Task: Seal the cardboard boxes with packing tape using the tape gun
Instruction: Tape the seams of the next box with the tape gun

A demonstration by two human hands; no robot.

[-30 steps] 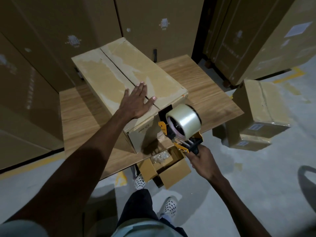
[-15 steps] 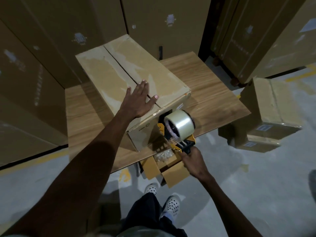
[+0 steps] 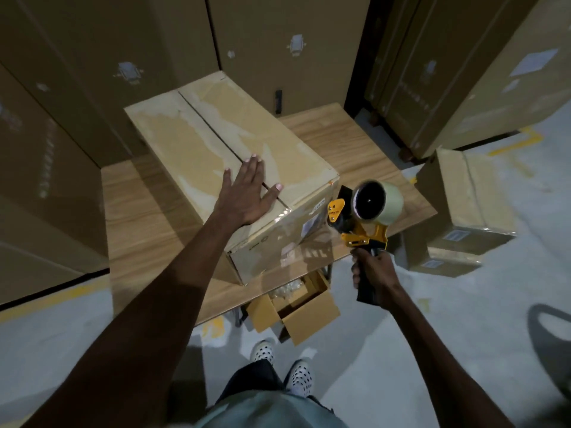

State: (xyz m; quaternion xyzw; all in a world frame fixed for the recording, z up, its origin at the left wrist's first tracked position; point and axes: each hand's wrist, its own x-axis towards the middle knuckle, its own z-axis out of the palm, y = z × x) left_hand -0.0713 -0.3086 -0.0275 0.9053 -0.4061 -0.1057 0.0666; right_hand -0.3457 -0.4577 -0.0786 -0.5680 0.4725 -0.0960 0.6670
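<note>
A long cardboard box (image 3: 191, 140) lies on the wooden table (image 3: 148, 223), its two top flaps meeting in a centre seam. My left hand (image 3: 245, 193) presses flat on the near end of the top, across the seam. My right hand (image 3: 372, 274) grips the black handle of a yellow tape gun (image 3: 360, 225) carrying a roll of clear tape (image 3: 378, 200). The gun hovers to the right of the box's near end face. A stretch of clear tape runs from the gun to that end face.
Tall stacks of cardboard cartons (image 3: 278, 44) wall in the back and left. A closed carton (image 3: 469, 208) sits on the floor at right. An open small box (image 3: 296, 307) lies under the table's front edge, near my shoes (image 3: 279, 362).
The tape gun pulled away from the box's near end face, to the right and slightly up, drawing out clear tape. My left hand stayed flat on the box top.
</note>
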